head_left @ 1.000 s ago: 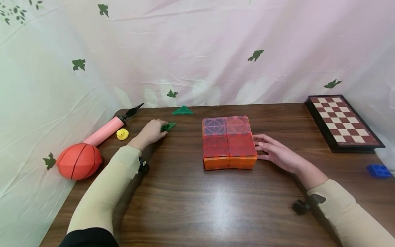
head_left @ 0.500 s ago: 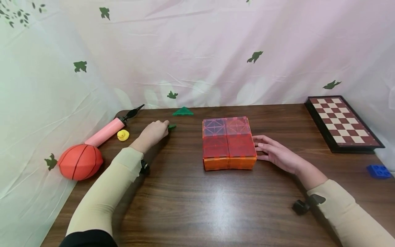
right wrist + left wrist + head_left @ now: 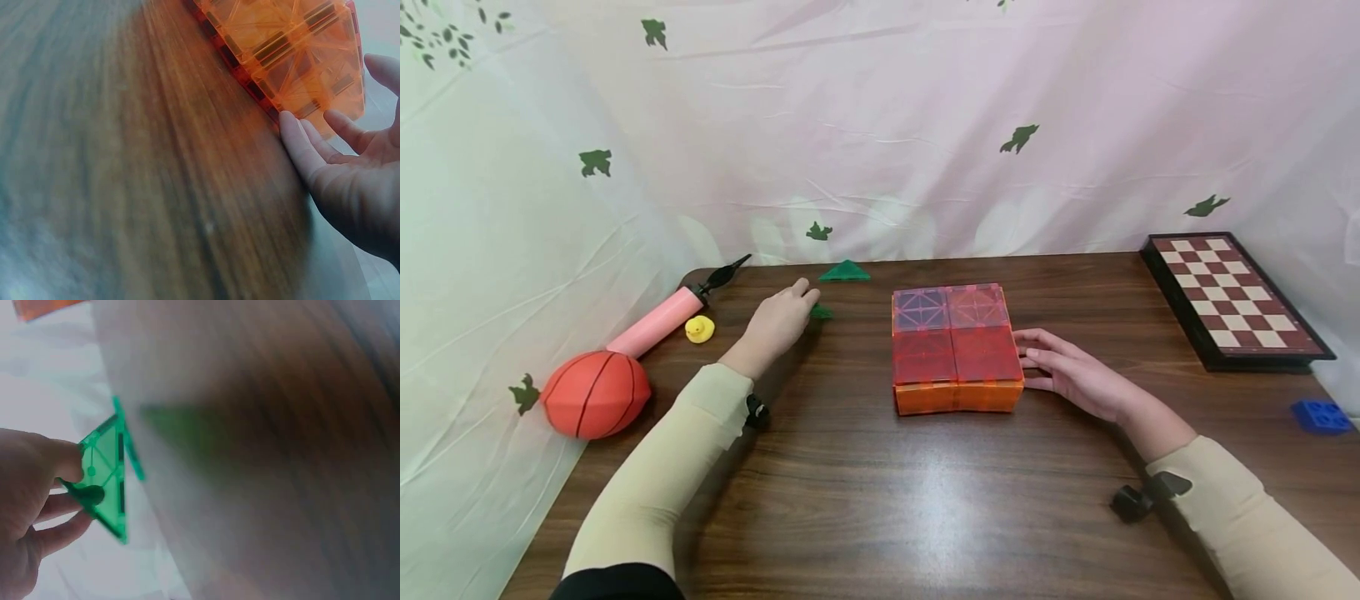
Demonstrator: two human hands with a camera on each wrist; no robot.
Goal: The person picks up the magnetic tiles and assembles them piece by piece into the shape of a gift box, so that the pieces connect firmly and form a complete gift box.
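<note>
My left hand (image 3: pixel 777 321) pinches a green triangular magnetic tile (image 3: pixel 107 465) between thumb and fingers. In the head view most of that tile is hidden behind the hand. A second green triangular tile (image 3: pixel 845 271) lies near the table's back edge, just beyond it. Mid-table stands a low box of translucent magnetic tiles (image 3: pixel 957 354), with red and purple tiles on top and orange sides. My right hand (image 3: pixel 1071 371) is at the box's right side, fingers loosely extended. In the right wrist view its fingertips (image 3: pixel 289 122) appear to touch the orange wall.
On the left lie a red ball (image 3: pixel 597 393), a pink hand pump (image 3: pixel 655 321) and a yellow toy duck (image 3: pixel 699 329). A chessboard (image 3: pixel 1232 292) sits at the back right, with a blue brick (image 3: pixel 1321 417) nearer me. A curtain (image 3: pixel 910 125) borders the table.
The left hand has shifted slightly right, and its hold on the green tile has turned, with the fingers now pointing further away. Right hand and tile box stay put.
</note>
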